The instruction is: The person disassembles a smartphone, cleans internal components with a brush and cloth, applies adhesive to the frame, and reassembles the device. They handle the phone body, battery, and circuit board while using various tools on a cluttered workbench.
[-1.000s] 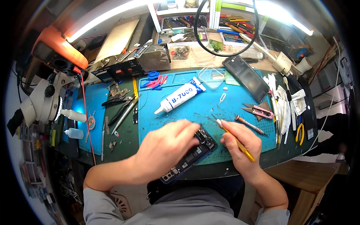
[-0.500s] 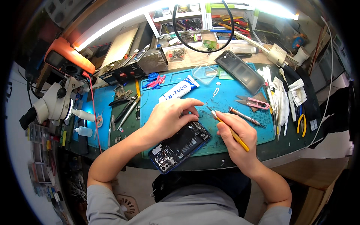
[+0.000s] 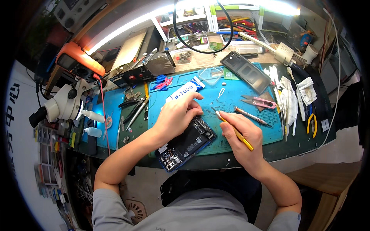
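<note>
An opened smartphone (image 3: 187, 143) lies at a slant near the mat's front edge, its inner parts and camera end exposed. My left hand (image 3: 175, 117) is over its far left edge, fingers half bent and thumb apart from them; whether it touches the phone I cannot tell. Just right of the phone, my right hand (image 3: 246, 136) grips a gold-handled craft knife (image 3: 243, 141) like a pen. Its thin tip points away to the left, near my left fingers. A white and blue glue tube (image 3: 187, 90) lies beyond my left hand, and a SIM eject pin (image 3: 221, 92) beyond the knife tip.
On the blue mat (image 3: 154, 104) lie a phone back cover (image 3: 246, 73), pink-handled snips (image 3: 260, 102) and a screwdriver (image 3: 253, 117). Cotton swabs and yellow pliers (image 3: 311, 125) sit at right. A microscope (image 3: 63, 104) and orange multimeter (image 3: 77, 61) stand at left. A black cable loop hangs overhead.
My left index finger, stretched toward the knife tip before, is now bent back toward the thumb. The knife stays in my right hand. The whole view has shifted slightly.
</note>
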Action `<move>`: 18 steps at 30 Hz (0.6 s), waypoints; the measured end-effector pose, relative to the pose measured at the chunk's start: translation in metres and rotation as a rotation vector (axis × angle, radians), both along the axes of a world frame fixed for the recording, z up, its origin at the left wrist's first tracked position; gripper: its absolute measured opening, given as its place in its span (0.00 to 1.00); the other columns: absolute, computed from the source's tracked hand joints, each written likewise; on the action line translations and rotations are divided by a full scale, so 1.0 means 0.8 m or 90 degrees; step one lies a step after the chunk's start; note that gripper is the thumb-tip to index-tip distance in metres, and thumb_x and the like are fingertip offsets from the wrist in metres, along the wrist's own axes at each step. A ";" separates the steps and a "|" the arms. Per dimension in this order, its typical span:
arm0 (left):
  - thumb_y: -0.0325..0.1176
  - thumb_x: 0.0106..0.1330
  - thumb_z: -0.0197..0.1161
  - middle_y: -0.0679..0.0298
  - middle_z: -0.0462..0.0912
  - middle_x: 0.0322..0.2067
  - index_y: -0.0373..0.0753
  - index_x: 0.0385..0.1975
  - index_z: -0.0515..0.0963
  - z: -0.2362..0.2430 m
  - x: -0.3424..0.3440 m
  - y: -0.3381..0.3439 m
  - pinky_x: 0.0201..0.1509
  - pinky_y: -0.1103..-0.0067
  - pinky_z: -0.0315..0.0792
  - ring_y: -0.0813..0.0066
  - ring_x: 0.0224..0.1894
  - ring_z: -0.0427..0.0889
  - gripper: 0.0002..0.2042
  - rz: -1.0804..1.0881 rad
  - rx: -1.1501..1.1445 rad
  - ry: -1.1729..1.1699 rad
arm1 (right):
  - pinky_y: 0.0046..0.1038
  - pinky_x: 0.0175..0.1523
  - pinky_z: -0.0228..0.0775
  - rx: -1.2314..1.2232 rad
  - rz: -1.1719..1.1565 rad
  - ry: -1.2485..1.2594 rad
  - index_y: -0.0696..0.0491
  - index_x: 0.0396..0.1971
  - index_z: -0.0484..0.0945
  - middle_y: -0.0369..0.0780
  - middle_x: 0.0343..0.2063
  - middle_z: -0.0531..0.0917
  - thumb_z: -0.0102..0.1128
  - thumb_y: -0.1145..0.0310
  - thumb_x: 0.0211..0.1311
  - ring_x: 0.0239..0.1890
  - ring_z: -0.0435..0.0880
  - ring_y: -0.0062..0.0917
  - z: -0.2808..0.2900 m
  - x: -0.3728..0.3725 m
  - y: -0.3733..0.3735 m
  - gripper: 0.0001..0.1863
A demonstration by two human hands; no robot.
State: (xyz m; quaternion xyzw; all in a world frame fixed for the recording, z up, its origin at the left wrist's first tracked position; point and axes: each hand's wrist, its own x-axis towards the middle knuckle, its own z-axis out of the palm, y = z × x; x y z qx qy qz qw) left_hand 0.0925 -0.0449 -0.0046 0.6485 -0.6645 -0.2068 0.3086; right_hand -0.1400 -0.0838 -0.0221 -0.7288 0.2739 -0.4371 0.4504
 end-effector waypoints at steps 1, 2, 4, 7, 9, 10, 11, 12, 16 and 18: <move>0.22 0.69 0.66 0.60 0.89 0.34 0.32 0.53 0.76 0.002 -0.001 0.001 0.43 0.78 0.81 0.76 0.36 0.88 0.14 0.007 0.009 0.005 | 0.28 0.47 0.79 -0.006 -0.001 0.000 0.61 0.51 0.85 0.48 0.42 0.88 0.68 0.71 0.70 0.42 0.89 0.34 0.000 0.000 0.000 0.14; 0.22 0.69 0.66 0.60 0.89 0.34 0.32 0.53 0.76 0.003 -0.002 0.001 0.42 0.78 0.81 0.76 0.35 0.88 0.14 0.016 0.019 0.014 | 0.28 0.47 0.79 -0.012 -0.003 0.001 0.61 0.50 0.85 0.48 0.42 0.88 0.68 0.71 0.70 0.42 0.89 0.34 -0.001 0.000 0.000 0.14; 0.22 0.69 0.65 0.60 0.88 0.34 0.32 0.53 0.76 0.006 -0.004 0.001 0.41 0.78 0.80 0.77 0.34 0.86 0.14 0.034 0.038 0.031 | 0.28 0.47 0.79 -0.020 -0.006 0.003 0.61 0.50 0.85 0.48 0.42 0.88 0.68 0.71 0.70 0.41 0.89 0.35 -0.001 0.000 0.000 0.13; 0.22 0.70 0.65 0.62 0.87 0.34 0.32 0.53 0.76 0.007 -0.004 0.000 0.38 0.79 0.80 0.79 0.32 0.85 0.14 0.054 0.046 0.058 | 0.28 0.46 0.79 -0.024 -0.009 0.007 0.60 0.50 0.85 0.48 0.41 0.89 0.68 0.70 0.70 0.40 0.89 0.35 -0.002 0.000 0.000 0.13; 0.22 0.72 0.64 0.62 0.87 0.34 0.31 0.54 0.76 0.008 -0.006 0.001 0.37 0.80 0.80 0.79 0.31 0.85 0.13 0.068 0.045 0.080 | 0.29 0.45 0.79 -0.021 -0.012 0.010 0.60 0.49 0.85 0.47 0.41 0.89 0.68 0.70 0.69 0.40 0.89 0.35 -0.002 0.000 0.001 0.13; 0.22 0.72 0.64 0.62 0.86 0.34 0.31 0.54 0.75 0.008 -0.006 0.001 0.36 0.81 0.81 0.79 0.31 0.85 0.13 0.075 0.045 0.091 | 0.29 0.45 0.79 -0.025 -0.013 0.011 0.60 0.49 0.85 0.47 0.41 0.89 0.68 0.70 0.69 0.39 0.89 0.35 -0.002 0.001 0.001 0.13; 0.22 0.72 0.63 0.62 0.86 0.35 0.31 0.54 0.76 0.009 -0.007 0.002 0.36 0.81 0.81 0.79 0.31 0.85 0.12 0.080 0.045 0.097 | 0.29 0.45 0.79 -0.028 -0.014 0.013 0.60 0.49 0.85 0.47 0.40 0.89 0.68 0.70 0.69 0.39 0.89 0.35 -0.002 0.001 0.001 0.13; 0.22 0.73 0.63 0.62 0.86 0.35 0.31 0.54 0.76 0.010 -0.008 0.003 0.36 0.81 0.81 0.79 0.31 0.85 0.12 0.086 0.046 0.102 | 0.29 0.44 0.79 -0.031 -0.016 0.015 0.60 0.49 0.85 0.47 0.40 0.89 0.68 0.70 0.69 0.39 0.89 0.35 -0.002 0.001 0.001 0.13; 0.22 0.73 0.62 0.62 0.85 0.35 0.31 0.55 0.76 0.016 -0.012 0.003 0.37 0.81 0.83 0.78 0.34 0.87 0.13 0.139 0.068 0.159 | 0.29 0.44 0.79 -0.025 -0.020 0.018 0.60 0.48 0.85 0.47 0.40 0.89 0.68 0.70 0.69 0.39 0.89 0.35 -0.002 -0.001 0.001 0.13; 0.23 0.73 0.63 0.61 0.86 0.36 0.31 0.57 0.75 0.017 -0.012 0.004 0.37 0.82 0.83 0.77 0.36 0.88 0.14 0.153 0.060 0.179 | 0.29 0.44 0.79 -0.026 -0.021 0.019 0.60 0.48 0.86 0.47 0.40 0.89 0.68 0.69 0.69 0.39 0.89 0.34 -0.002 -0.001 0.001 0.13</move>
